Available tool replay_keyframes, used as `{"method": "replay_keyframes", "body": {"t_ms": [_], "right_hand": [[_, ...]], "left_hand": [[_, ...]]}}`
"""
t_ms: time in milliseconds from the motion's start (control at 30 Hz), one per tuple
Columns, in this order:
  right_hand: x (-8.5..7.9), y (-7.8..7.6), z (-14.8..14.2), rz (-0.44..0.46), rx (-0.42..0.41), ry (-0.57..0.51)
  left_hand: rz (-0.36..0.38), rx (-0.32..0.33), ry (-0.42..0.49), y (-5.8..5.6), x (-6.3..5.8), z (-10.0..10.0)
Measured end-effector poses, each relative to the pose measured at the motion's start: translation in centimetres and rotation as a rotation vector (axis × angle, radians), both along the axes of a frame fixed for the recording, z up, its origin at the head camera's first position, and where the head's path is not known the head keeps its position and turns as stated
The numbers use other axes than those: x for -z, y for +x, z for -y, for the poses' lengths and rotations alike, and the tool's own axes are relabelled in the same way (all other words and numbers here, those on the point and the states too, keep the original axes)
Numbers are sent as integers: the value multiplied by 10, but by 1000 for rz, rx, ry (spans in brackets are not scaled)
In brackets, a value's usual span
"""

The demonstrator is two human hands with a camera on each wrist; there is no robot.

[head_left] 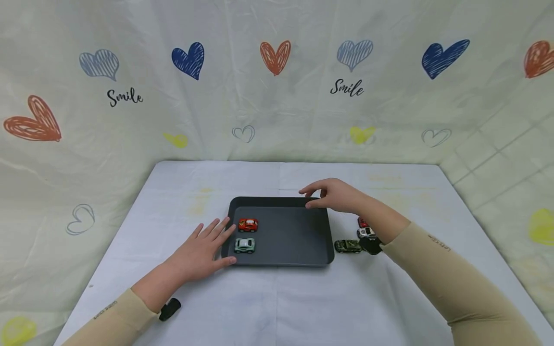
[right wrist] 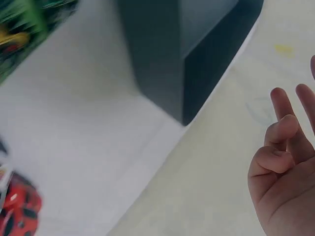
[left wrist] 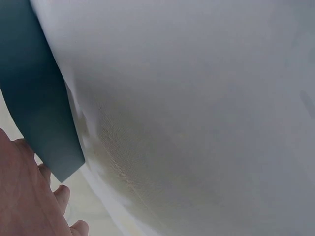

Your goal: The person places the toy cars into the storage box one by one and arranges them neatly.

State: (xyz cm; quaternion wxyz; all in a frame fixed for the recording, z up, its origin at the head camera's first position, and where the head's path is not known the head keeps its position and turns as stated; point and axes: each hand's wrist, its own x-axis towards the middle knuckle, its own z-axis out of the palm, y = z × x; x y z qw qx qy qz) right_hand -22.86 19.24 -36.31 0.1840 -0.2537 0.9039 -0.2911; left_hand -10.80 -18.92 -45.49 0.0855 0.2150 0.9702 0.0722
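A dark grey rectangular tray (head_left: 292, 235) lies on the table, holding a red toy car (head_left: 248, 225) and a pale green toy car (head_left: 244, 245) near its left side. My left hand (head_left: 199, 254) rests at the tray's left rim with its fingers spread, holding nothing. Over the far right corner hovers my right hand (head_left: 337, 194), fingers loosely bent and empty. Just right of the tray, below that wrist, are a camouflage toy car (head_left: 347, 246), a white one (head_left: 365, 232) and a second red one (head_left: 362, 222), partly hidden by the arm.
White cloth (head_left: 259, 307) covers the table. A pale curtain (head_left: 303, 110) printed with hearts and "Smile" hangs along the back edge. Dark wrist devices show at the left wrist (head_left: 170, 309) and the right wrist (head_left: 371, 245).
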Motion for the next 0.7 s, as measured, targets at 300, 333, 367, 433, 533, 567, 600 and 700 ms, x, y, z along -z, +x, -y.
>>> {"method": "replay_keyframes", "body": {"t_ms": [300, 333, 367, 433, 533, 567, 600, 700], "right_hand": [[7, 23, -59, -30, 59, 37], [9, 25, -64, -27, 65, 41], [10, 27, -68, -22, 71, 43], [11, 30, -76, -6, 85, 46], [13, 35, -84, 6, 88, 43], [13, 36, -86, 10, 91, 45], [14, 38, -88, 13, 92, 49], [16, 43, -93, 25, 86, 56]], "left_hand": [[-5, 17, 8, 1, -2, 2], [-1, 14, 7, 1, -4, 2], [-1, 14, 0, 1, -5, 2], [6, 8, -10, 2, -6, 2], [11, 7, -19, 2, -8, 2], [12, 7, -24, 2, -8, 2], [12, 9, -21, 2, -8, 1], [11, 12, -26, 1, -8, 1]]}}
